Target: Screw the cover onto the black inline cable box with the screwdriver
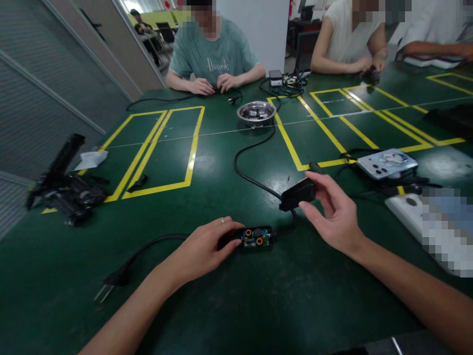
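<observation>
While the head view looks down on the green counter (236,315), the left grip (201,251), a bare hand, lies closed over the left end of the opened adapter (254,237). It presses the adapter to the counter near centre, and the circuit board shows uncovered just right of the fingertips. Right grip (338,217): thumb and fingers pinched on the black cover (297,194), held off the counter, just far-right of the adapter and apart from it. A black cable (254,181) leaves the adapter's right end, passes by the cover and runs toward the far metal bowl (256,112). A second lead goes left to the plug (111,285), lying loose near-left. Risks, as judged: the pinch on the cover looks shallow, so it could slip and drop onto the bare board. The left fingertips sit close to exposed parts and could brush them. The cable curving beside the cover could snag and tug the adapter askew.
</observation>
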Demonstrator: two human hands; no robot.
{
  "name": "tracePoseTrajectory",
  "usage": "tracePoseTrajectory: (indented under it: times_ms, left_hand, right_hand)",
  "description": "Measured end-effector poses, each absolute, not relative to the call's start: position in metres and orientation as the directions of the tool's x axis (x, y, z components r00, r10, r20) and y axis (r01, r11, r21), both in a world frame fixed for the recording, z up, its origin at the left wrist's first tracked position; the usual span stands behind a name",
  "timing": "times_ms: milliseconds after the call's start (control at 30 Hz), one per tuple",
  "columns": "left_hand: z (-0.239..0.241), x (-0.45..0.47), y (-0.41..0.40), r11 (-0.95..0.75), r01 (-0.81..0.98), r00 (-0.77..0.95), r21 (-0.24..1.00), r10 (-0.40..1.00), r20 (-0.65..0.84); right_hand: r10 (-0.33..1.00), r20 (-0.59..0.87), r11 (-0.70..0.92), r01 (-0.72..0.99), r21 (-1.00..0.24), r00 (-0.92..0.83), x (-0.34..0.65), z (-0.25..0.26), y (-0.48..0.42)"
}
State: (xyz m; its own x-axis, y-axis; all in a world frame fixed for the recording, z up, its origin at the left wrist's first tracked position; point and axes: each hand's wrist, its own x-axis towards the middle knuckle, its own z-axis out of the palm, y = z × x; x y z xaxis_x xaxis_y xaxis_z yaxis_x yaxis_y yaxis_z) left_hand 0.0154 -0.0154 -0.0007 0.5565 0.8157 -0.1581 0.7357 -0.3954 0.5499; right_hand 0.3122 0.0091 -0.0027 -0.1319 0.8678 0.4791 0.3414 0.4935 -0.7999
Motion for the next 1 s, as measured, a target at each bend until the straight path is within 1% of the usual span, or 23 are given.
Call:
tracePoseTrajectory:
  times_ms: [133, 200, 267, 500, 600, 767, 867, 1000]
  left_hand:
    - [-0.002, 0.015, -0.016, -0.404, 0.737, 0.554, 0.542, 0.820, -0.143]
    - [-0.002, 0.015, -0.016, -0.408, 0.743, 0.555, 0.531, 0.819, -0.148]
    - [-0.003, 0.015, -0.016, -0.410, 0.749, 0.554, 0.521, 0.818, -0.153]
    - [-0.003, 0.015, -0.016, -0.406, 0.746, 0.557, 0.529, 0.815, -0.161]
    - [-0.004, 0.014, -0.015, -0.405, 0.741, 0.563, 0.535, 0.810, -0.166]
    - [-0.001, 0.005, -0.011, -0.369, 0.715, 0.572, 0.593, 0.797, -0.193]
    - [0.003, 0.001, -0.008, -0.316, 0.705, 0.571, 0.635, 0.783, -0.245]
    - [0.005, 0.001, -0.006, -0.293, 0.716, 0.556, 0.634, 0.788, -0.264]
  right_hand:
    - [0.766, 0.486, 0.619, 0.275, -0.736, -0.422, 0.312, 0.000, 0.001]
    - [0.716, 0.472, 0.659, 0.279, -0.698, -0.514, 0.312, 0.001, -0.001]
    - [0.693, 0.441, 0.671, 0.289, -0.683, -0.569, 0.311, 0.001, -0.002]
    - [0.686, 0.329, 0.643, 0.330, -0.691, -0.649, 0.305, 0.000, -0.004]
    - [0.685, 0.313, 0.638, 0.334, -0.693, -0.658, 0.304, -0.001, -0.005]
    - [0.697, 0.264, 0.624, 0.383, -0.681, -0.667, 0.299, -0.009, -0.007]
    - [0.665, 0.237, 0.658, 0.405, -0.634, -0.708, 0.294, -0.017, -0.008]
    - [0.609, 0.240, 0.735, 0.425, -0.528, -0.756, 0.286, -0.022, -0.010]
